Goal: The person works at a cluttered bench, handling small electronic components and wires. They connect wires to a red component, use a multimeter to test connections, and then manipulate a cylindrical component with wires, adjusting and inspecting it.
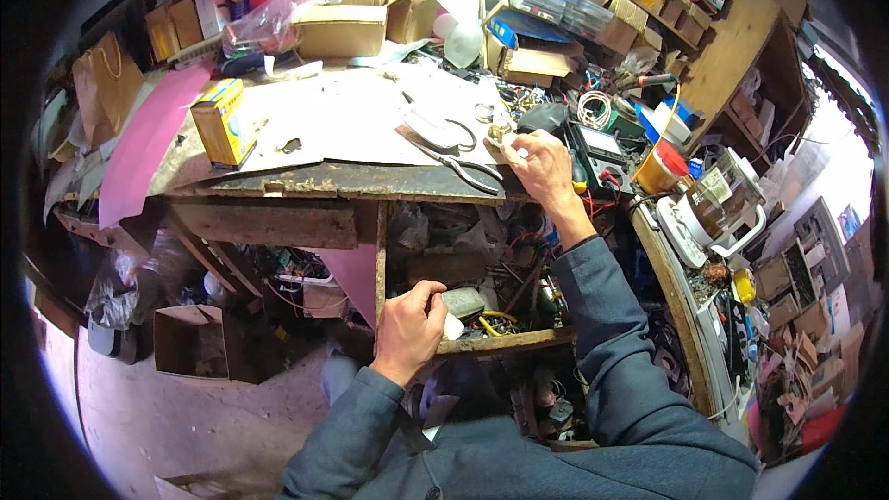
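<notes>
My right hand point(542, 167) rests over the table's right part, fingers pinched together. Something small and pale shows at its fingertips, too small to name. Beside those fingers stand small round containers point(500, 128). Left of the hand lie pliers point(474, 173) with dark, curved handles, and another hand tool point(451, 135) lies just behind them. My left hand point(410, 330) is curled closed at the left side of an open drawer point(505, 344), lower than the tabletop. A smooth white piece point(452, 327) shows against its fingers; whether it is gripped cannot be made out.
A yellow box point(223, 125) stands on the white-covered tabletop point(343, 120). Right of my right hand are a meter point(602, 143) with red leads and a glass jug point(722, 190). Parts and wires crowd the drawer. A cardboard box point(191, 343) sits on the floor at left.
</notes>
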`<state>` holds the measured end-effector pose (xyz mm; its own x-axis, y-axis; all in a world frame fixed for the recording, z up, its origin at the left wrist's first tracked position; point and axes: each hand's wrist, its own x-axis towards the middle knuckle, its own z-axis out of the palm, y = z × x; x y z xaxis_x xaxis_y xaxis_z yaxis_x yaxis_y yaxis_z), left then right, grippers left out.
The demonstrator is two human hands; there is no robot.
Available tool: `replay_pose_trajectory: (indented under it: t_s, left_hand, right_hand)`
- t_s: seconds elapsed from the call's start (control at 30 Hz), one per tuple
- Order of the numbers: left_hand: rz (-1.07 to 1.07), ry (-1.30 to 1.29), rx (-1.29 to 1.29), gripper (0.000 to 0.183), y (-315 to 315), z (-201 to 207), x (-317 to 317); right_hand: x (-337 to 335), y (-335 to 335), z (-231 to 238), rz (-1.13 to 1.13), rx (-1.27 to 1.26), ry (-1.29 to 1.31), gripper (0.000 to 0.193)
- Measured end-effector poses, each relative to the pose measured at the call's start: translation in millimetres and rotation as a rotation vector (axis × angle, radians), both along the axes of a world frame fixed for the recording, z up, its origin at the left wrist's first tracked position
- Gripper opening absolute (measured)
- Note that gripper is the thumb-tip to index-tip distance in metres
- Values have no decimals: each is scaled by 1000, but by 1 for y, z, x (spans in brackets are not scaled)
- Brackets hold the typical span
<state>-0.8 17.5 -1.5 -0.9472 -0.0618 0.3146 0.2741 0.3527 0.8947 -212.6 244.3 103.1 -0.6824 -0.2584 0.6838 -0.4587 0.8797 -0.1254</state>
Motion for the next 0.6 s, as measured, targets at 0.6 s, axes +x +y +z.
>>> replay_pose_trajectory:
  t_s: [0.6]
  left_hand:
    - [27, -95, 663, 43, -10, -5, -11]
  right_hand:
    - [88, -47, -14, 874, -499, -561, 10]
